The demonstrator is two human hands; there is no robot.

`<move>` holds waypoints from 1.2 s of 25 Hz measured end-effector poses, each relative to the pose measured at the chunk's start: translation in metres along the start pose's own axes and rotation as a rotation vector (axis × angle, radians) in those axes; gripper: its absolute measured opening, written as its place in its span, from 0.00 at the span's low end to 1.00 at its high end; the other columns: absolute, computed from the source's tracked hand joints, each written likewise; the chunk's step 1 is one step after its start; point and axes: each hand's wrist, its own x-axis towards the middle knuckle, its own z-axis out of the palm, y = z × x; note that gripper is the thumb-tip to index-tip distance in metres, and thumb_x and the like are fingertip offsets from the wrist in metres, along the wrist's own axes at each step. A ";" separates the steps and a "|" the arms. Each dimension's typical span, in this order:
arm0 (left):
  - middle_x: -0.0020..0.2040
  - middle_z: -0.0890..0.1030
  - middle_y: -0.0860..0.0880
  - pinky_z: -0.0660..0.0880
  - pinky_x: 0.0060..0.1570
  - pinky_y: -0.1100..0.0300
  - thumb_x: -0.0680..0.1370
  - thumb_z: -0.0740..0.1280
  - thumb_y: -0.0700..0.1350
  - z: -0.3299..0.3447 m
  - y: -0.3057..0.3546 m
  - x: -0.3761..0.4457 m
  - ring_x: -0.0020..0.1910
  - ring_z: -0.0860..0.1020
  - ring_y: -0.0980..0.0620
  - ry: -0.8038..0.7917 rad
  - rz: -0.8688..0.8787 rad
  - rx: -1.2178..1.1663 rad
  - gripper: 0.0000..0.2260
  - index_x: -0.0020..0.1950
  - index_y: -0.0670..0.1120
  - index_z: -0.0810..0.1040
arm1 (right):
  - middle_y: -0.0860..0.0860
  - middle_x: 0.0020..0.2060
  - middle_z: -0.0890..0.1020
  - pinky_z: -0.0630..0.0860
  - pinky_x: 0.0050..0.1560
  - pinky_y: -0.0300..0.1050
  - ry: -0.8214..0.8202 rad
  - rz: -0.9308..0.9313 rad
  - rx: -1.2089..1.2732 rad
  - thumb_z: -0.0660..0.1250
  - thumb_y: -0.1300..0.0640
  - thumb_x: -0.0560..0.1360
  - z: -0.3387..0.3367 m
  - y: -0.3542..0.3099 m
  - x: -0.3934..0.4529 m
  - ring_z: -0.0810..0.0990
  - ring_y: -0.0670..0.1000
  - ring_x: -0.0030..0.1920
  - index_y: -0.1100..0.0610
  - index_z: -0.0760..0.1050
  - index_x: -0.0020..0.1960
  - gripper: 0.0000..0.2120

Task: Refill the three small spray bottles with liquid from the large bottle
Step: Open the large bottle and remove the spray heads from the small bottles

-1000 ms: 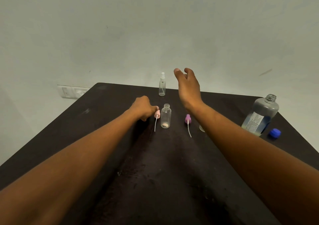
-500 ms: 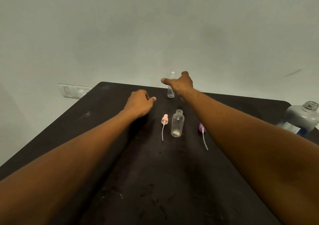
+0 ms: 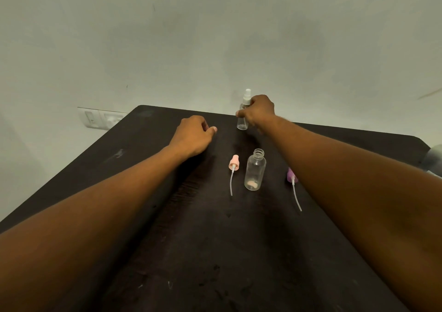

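My right hand [image 3: 259, 111] grips a small clear spray bottle with a white sprayer [image 3: 243, 113] standing at the far edge of the dark table [image 3: 215, 252]. My left hand [image 3: 193, 136] rests on the table left of it, fingers loosely curled, holding nothing. Nearer me stands an uncapped clear small bottle [image 3: 255, 170]. A pink sprayer head [image 3: 233, 166] with its tube lies just left of that bottle. A purple sprayer head [image 3: 291, 175] lies to its right, partly hidden by my right forearm. The large grey bottle [image 3: 434, 160] shows only as a sliver at the right edge.
A pale wall rises right behind the table's far edge. A white socket plate [image 3: 101, 119] is on the wall at the left. The table's left edge runs diagonally toward me.
My right hand has reached forward and closed round the far spray bottle. My left hand let go of the pink sprayer head and moved left and back. The view shifted left, pushing the large bottle to the edge.
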 end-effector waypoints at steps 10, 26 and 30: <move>0.53 0.83 0.46 0.77 0.51 0.54 0.82 0.66 0.53 -0.058 0.048 -0.048 0.50 0.80 0.48 0.041 0.084 -0.004 0.12 0.56 0.45 0.80 | 0.53 0.55 0.83 0.73 0.51 0.44 0.041 -0.150 0.067 0.77 0.56 0.71 -0.082 -0.020 -0.065 0.81 0.55 0.54 0.59 0.81 0.59 0.18; 0.48 0.82 0.51 0.76 0.46 0.60 0.81 0.68 0.52 -0.147 0.211 -0.170 0.46 0.81 0.53 0.071 0.466 -0.095 0.10 0.59 0.51 0.81 | 0.55 0.54 0.79 0.82 0.48 0.45 -0.003 -0.170 0.426 0.68 0.58 0.79 -0.178 -0.025 -0.279 0.80 0.51 0.49 0.54 0.74 0.63 0.14; 0.50 0.82 0.51 0.75 0.48 0.63 0.79 0.71 0.48 -0.150 0.232 -0.192 0.49 0.80 0.55 -0.088 0.608 -0.075 0.10 0.60 0.53 0.84 | 0.54 0.48 0.79 0.81 0.46 0.43 -0.040 -0.109 0.428 0.65 0.58 0.81 -0.174 -0.014 -0.318 0.77 0.50 0.43 0.53 0.73 0.60 0.08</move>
